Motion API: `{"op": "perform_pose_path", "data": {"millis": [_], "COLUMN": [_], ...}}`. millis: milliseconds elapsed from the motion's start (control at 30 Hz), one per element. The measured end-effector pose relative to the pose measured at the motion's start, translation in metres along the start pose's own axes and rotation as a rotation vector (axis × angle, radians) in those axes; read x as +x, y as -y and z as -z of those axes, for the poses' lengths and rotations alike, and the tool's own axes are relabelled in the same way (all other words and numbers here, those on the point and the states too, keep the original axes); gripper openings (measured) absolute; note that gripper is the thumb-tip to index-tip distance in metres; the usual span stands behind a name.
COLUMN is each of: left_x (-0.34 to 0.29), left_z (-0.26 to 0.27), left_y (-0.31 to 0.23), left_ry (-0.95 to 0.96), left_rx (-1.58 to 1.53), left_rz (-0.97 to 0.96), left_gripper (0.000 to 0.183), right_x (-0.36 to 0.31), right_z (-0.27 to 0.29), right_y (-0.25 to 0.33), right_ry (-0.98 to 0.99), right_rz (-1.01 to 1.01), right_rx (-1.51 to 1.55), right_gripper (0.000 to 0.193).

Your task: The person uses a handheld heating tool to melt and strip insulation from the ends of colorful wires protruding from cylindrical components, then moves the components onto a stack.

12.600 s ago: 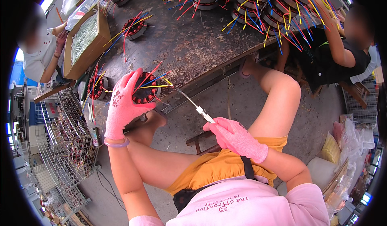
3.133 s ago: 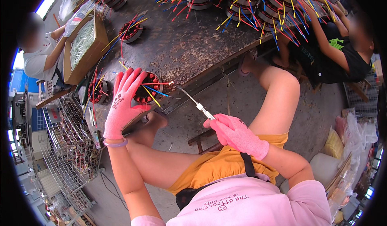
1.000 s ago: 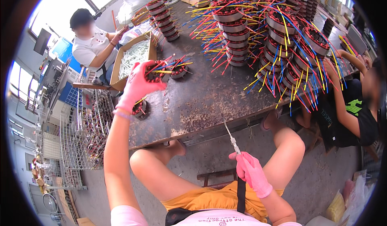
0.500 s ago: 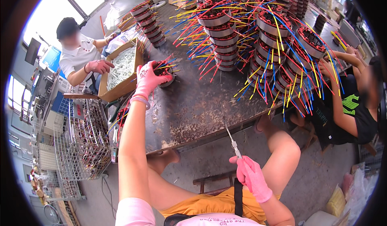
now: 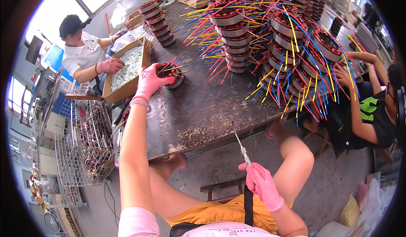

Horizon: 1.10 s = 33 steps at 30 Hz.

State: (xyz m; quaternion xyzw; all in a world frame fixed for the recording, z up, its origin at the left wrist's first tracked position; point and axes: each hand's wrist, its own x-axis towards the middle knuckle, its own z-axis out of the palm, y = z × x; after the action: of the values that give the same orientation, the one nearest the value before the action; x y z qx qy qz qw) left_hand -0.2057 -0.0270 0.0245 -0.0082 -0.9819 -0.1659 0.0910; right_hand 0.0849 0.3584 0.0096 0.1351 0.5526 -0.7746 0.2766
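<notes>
In a pink glove, my left hand (image 5: 150,82) reaches far over the table with its thumb and fingers around the near left side of a motor stator (image 5: 174,81). This stator is a short metal ring with dark red windings and red, blue and yellow leads. My right hand (image 5: 264,185), also gloved in pink, is closed round the handle of a thin metal hook-like tool (image 5: 241,145). Its slim shaft points up and away, with the tip by the table's front edge; the tip's exact shape is too small to tell.
Tall stacks of stators (image 5: 237,47) with leads sticking out crowd the table (image 5: 203,110). Left of my left hand is a cardboard box (image 5: 111,94) of white tubes. A co-worker (image 5: 80,47) sits beyond it; another person (image 5: 372,114) works at right. Wire baskets (image 5: 84,148) stand at left.
The co-worker's gloved hand has moved over the box's edge onto the white tubes. My left hand stays at the stator, shifted slightly; my right hand still holds the tool.
</notes>
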Motion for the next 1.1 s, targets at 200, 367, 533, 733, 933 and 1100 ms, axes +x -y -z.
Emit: {"op": "perform_pose_path", "data": {"millis": [200,367,533,733,933,1100], "left_x": [-0.004,-0.007,-0.013,-0.008,-0.081,-0.164], "left_z": [0.007,-0.002,-0.011,0.003,0.067,0.089], "left_y": [-0.018,-0.013,-0.020,0.008,0.051,0.107], "left_ry": [-0.047,-0.116,-0.157,-0.261,-0.275,0.156], "left_rx": [-0.025,-0.061,-0.016,-0.049,-0.281,0.127], "left_rz": [0.038,0.057,-0.005,-0.100,0.018,0.062], "left_gripper": [0.081,0.078,0.078,0.050,0.053,0.107], "right_x": [-0.001,-0.004,-0.004,-0.006,-0.011,-0.016], "right_z": [-0.003,-0.005,-0.006,-0.010,-0.007,-0.022], "right_y": [-0.002,0.000,0.002,-0.001,-0.004,-0.011], "right_ry": [0.010,0.004,-0.004,0.026,0.005,0.067], "right_rz": [0.005,0.002,-0.001,0.009,0.033,0.027], "right_rx": [-0.031,-0.045,-0.055,-0.043,-0.041,-0.069], "right_gripper": [0.035,0.035,0.035,0.034,0.033,0.034]}}
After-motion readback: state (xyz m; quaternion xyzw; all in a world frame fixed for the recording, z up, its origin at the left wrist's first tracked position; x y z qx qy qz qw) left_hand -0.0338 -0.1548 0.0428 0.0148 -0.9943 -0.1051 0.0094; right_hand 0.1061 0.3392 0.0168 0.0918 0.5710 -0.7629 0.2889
